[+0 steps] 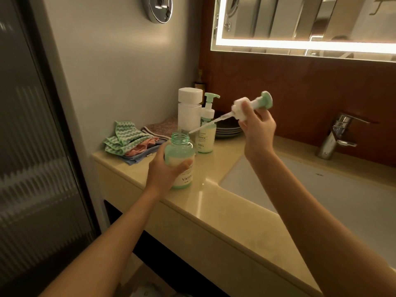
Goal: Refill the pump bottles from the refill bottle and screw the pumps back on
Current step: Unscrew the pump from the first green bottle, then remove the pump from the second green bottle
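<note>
My left hand [165, 168] grips an uncapped green pump bottle [181, 159] that stands on the beige counter [214, 202], part full of creamy liquid. My right hand [256, 129] holds that bottle's pump [248, 108] up in the air, tilted, green head to the upper right. Its dip tube points down-left and its tip is just above the bottle's open neck. Behind stand a second pump bottle [206, 136] with its pump on and a tall white refill bottle [189, 110] with its cap on.
Folded cloths [130, 142] lie at the counter's left end, and dark plates [227, 130] are stacked behind the bottles. The sink basin [321, 196] fills the right side, with a chrome faucet [334, 136] at the back. A lit mirror hangs above.
</note>
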Tool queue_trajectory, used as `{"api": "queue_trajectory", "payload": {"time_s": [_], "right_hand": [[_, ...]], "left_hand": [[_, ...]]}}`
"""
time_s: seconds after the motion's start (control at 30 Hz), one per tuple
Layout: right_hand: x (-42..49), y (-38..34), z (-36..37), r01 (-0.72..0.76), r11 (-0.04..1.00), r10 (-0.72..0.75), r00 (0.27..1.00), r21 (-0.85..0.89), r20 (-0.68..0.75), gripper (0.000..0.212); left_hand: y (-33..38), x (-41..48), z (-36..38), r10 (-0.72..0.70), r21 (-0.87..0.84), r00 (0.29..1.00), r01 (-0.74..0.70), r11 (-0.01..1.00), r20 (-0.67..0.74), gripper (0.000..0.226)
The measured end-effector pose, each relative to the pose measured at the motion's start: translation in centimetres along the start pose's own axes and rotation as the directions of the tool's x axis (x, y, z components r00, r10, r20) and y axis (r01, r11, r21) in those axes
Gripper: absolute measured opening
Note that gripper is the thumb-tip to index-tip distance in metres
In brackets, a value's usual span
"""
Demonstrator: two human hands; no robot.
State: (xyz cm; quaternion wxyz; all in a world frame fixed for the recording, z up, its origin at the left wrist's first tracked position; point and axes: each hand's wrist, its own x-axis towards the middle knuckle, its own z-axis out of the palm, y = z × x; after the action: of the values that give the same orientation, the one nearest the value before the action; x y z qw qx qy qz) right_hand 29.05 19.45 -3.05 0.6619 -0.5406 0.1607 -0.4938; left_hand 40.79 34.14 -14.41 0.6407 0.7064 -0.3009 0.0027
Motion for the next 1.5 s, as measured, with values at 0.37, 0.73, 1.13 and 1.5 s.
{"api": "queue_trajectory", "payload": {"time_s": [0.37,0.73,1.13,1.5], "right_hand": [[1.1,8.2,-2.4,-0.477,0.761,0.543,0.84,-0.439,0.029,0.049],[0.1,12.6,2.3,-0.231,0.697,0.437,0.888,-0.679,0.147,0.051],[0.7,11.7,1.6,-0.115,0.657,0.339,0.928,-0.745,0.156,0.049],[5.0,8.6,-0.6,-0.014,0.808,0.077,0.994,-0.589,0.081,0.04]], "left_hand": [[-0.7,4.4,-3.3,-0.067,0.05,0.998,0.068,0.996,-0.02,0.081],[0.0,3.7,-3.9,0.159,0.126,0.908,-0.119,0.985,-0.387,0.074],[3.1,0.5,-0.9,0.319,0.061,0.866,-0.321,0.945,-0.386,0.016],[5.0,2.7,4.8,-0.028,-0.021,0.988,0.025,0.999,-0.154,0.006]]}}
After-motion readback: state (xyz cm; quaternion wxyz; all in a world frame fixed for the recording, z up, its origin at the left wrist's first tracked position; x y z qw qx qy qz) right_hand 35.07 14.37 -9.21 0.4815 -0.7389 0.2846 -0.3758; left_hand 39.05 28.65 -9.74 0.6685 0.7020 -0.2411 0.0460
